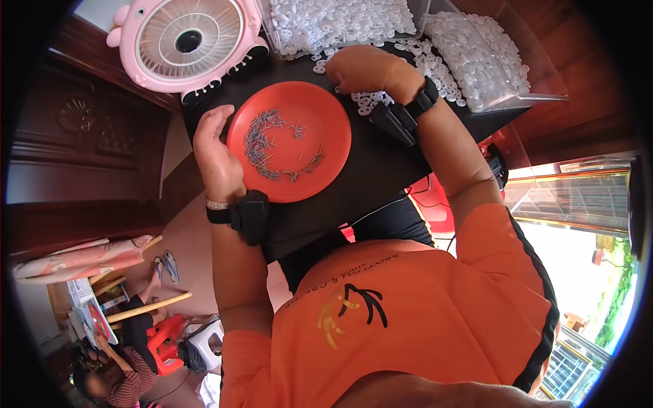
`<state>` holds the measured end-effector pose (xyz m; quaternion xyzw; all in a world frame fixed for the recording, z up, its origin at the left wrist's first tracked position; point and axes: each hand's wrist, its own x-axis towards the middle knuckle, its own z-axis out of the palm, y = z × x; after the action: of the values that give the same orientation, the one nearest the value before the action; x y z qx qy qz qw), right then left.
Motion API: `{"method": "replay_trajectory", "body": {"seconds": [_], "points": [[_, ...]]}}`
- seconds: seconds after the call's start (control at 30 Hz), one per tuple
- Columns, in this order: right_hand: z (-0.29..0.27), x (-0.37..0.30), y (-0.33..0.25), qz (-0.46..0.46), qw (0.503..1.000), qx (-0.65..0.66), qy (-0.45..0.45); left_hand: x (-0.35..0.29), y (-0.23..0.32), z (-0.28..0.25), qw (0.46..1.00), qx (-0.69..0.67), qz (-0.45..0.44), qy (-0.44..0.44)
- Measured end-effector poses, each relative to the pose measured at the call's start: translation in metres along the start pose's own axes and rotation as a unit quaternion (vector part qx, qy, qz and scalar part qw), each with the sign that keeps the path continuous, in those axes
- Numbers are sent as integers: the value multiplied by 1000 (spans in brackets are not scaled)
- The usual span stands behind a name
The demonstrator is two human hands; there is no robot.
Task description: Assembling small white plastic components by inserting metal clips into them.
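A round orange-red plate (325, 117) lies on the black table, with a scatter of small thin grey pins (257, 139), like short nails, mostly toward its left side. Against the plate's left rim rests my left hand (219, 158), its fingers long and slightly curved and its thumb hidden. My right hand (373, 70) is beyond the plate to the right, fingers curled inward over loose small white plastic pieces (435, 71) with holes. What those fingers hold is hidden from view.
Two clear plastic bins, the back bin (343, 26) and the right bin (479, 58), are heaped with white pieces. A pink animal-shaped fan (189, 42) stands at the back left. Far off at lower left, another person (122, 367) sits near a red stool (165, 345).
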<state>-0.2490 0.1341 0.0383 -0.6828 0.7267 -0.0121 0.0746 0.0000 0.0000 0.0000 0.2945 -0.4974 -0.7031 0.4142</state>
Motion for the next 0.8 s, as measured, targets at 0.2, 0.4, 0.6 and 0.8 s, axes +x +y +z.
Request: {"method": "replay_trajectory", "body": {"seconds": [0.2,0.4,0.6,0.8], "points": [[-1,-1,13,5,972,163,172,-9,7,27,997,-73,-7,23],[-13,-5,-34,-87,898,421,94,-24,17,37,982,113,85,-122],[-8,-5,-57,-172,890,403,125,-35,22,47,964,175,-53,-192],[-5,-3,-63,-231,902,287,226,-34,22,38,953,146,-117,-240]]}}
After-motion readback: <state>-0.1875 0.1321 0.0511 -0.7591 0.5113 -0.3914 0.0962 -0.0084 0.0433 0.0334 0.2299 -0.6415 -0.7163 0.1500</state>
